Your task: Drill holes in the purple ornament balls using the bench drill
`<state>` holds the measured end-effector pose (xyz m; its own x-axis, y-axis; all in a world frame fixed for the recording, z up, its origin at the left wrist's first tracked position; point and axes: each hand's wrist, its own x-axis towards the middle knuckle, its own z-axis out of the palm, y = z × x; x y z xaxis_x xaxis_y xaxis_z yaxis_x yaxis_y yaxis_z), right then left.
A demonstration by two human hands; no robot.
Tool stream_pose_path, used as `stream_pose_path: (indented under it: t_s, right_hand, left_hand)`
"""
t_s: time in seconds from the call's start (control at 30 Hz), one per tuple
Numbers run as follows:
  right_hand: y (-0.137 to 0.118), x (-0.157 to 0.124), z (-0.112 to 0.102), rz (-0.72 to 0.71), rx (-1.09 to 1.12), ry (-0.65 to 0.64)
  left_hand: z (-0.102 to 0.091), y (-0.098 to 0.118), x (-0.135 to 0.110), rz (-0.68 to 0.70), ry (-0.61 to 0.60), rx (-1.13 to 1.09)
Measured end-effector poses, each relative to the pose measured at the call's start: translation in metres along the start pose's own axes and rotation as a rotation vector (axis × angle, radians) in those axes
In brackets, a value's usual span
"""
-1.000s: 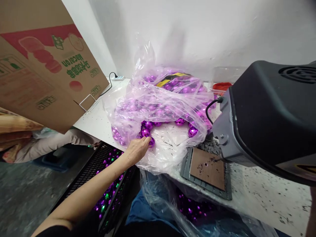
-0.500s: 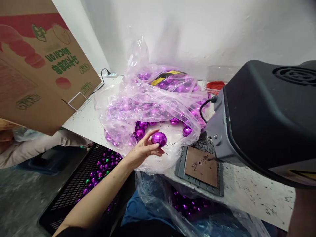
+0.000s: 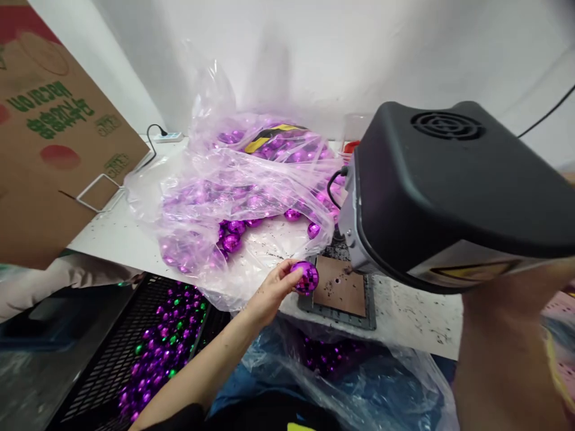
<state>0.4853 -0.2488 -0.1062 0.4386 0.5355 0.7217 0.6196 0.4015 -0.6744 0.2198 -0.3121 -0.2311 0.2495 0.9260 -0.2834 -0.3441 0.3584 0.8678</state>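
My left hand (image 3: 276, 287) pinches a shiny purple faceted ball (image 3: 306, 278) between thumb and fingers. It holds the ball at the left edge of a brown square plate (image 3: 344, 290), which has a small hole and lies on a dark grey metal base. Over the plate's right side juts the black housing of a machine (image 3: 453, 179). My right forearm rises blurred at the right, under the housing, and the fingers are hidden. Many more purple balls (image 3: 232, 242) lie in and around a clear plastic bag (image 3: 211, 203) behind my left hand.
A black crate (image 3: 103, 353) at lower left contains small purple and green balls. A cardboard box (image 3: 58, 155) stands at left, near another person's sleeve (image 3: 67, 276). Dark crumbs dot the white table (image 3: 417, 317). Plastic sheeting (image 3: 381, 377) hangs below the table's front edge.
My left hand has carried the purple ball from in front of the bag rightward and toward me, to the plate's edge. The camera has turned right, showing more of my right forearm.
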Motion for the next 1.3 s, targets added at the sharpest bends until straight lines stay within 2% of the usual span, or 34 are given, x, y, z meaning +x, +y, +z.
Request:
stream_pose_path:
  t_s: [0.1,0.23,0.37,0.53,0.7,0.9,1.17,1.3]
  right_hand:
    - [-0.005,0.002,-0.001,-0.058,0.021,0.047]
    - [-0.007,0.003,-0.001,-0.081,0.044,0.027]
    - [-0.008,0.003,-0.003,-0.071,0.048,-0.008]
    - [-0.01,0.003,-0.005,-0.11,0.058,-0.04]
    - [-0.011,0.002,-0.004,-0.124,0.069,-0.039]
    - [-0.013,0.001,-0.005,-0.12,0.051,-0.03]
    - [-0.01,0.001,-0.004,-0.078,0.055,-0.01]
    - [-0.011,0.001,-0.004,-0.102,0.042,-0.015]
  left_hand:
    - [0.013,-0.011,0.008,0.083,0.018,0.199]
    - [0.025,-0.025,0.022,0.238,-0.034,0.447]
    - [0.032,-0.036,0.032,0.396,0.002,0.748]
    - [0.035,-0.049,0.039,0.563,0.043,0.923]
    - [0.036,-0.059,0.041,0.684,0.028,1.01]
    - [0.041,-0.063,0.043,0.634,-0.021,1.009]
    - [0.04,-0.048,0.051,0.534,-0.2,1.0]
    - [0.041,-0.05,0.049,0.508,-0.221,0.999]
